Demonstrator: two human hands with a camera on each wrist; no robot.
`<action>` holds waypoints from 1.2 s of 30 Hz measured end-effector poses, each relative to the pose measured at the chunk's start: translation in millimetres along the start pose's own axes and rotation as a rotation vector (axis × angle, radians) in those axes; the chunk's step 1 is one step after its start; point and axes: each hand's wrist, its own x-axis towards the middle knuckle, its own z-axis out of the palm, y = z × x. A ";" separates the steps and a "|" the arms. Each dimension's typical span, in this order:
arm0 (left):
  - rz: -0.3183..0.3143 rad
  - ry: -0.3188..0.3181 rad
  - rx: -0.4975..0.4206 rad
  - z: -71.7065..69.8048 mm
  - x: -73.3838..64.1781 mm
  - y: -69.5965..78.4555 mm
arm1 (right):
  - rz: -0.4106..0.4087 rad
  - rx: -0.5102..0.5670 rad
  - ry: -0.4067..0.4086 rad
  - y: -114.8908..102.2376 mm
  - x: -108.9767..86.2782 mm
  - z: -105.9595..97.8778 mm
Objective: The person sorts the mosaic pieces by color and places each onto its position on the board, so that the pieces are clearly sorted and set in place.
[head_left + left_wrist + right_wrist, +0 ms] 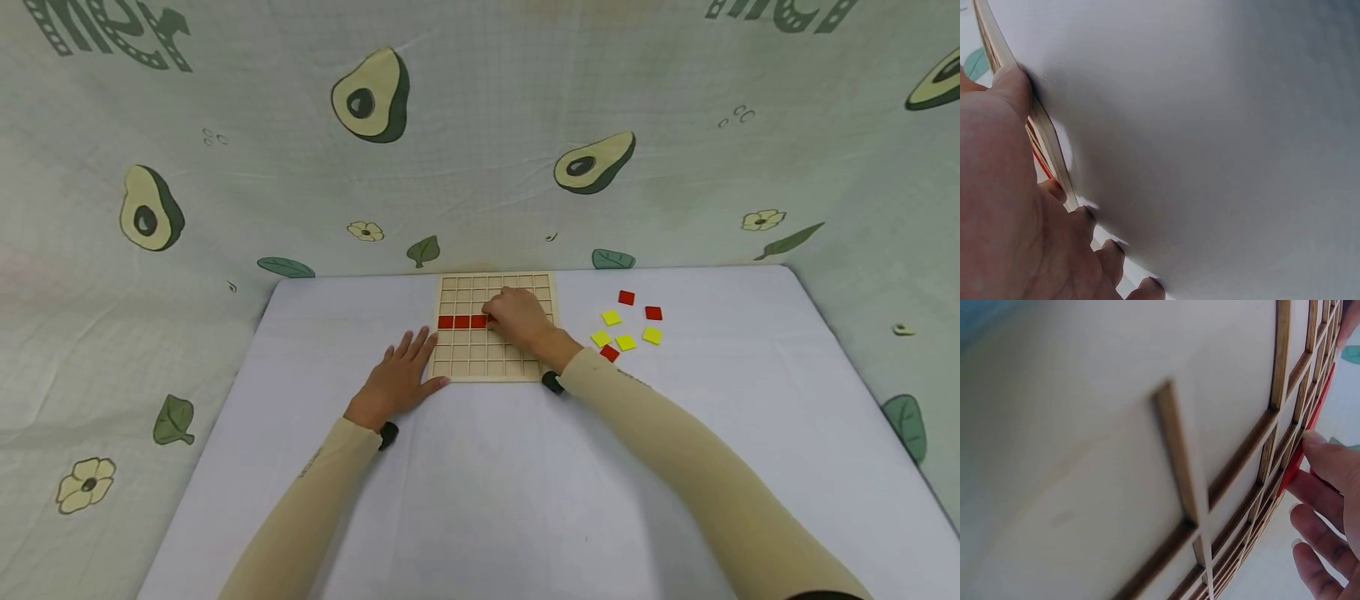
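Observation:
A pale wooden grid board (468,369) lies at the back of the table. Three red square tiles (462,322) form a row of neighbouring cells from its left edge. At the row's right end, my right hand (519,318) pinches another red tile (1294,465) between thumb and index finger, right at the cells; in the head view the fingers mostly cover this tile. The other right-hand fingers are loosely bent. My left hand (397,375) rests with spread fingers along the board's left edge, its thumb at the front left corner.
Right of the board lie loose tiles: several yellow ones (626,342) and three red ones (653,313). My right forearm (660,442) reaches across the table just in front of them. A patterned cloth (480,125) with avocados hangs behind the white table (480,500).

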 end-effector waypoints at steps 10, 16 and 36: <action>0.005 0.003 -0.008 1.0 0.6 0.5 | 0.030 0.022 -0.009 -1.5 -3.5 -1.2; 0.005 0.000 -0.012 1.2 1.0 1.4 | 0.043 0.041 0.018 -0.2 -11.7 -3.1; 0.003 0.005 -0.017 2.8 1.0 -1.2 | 0.024 0.144 0.038 9.4 -49.0 -16.6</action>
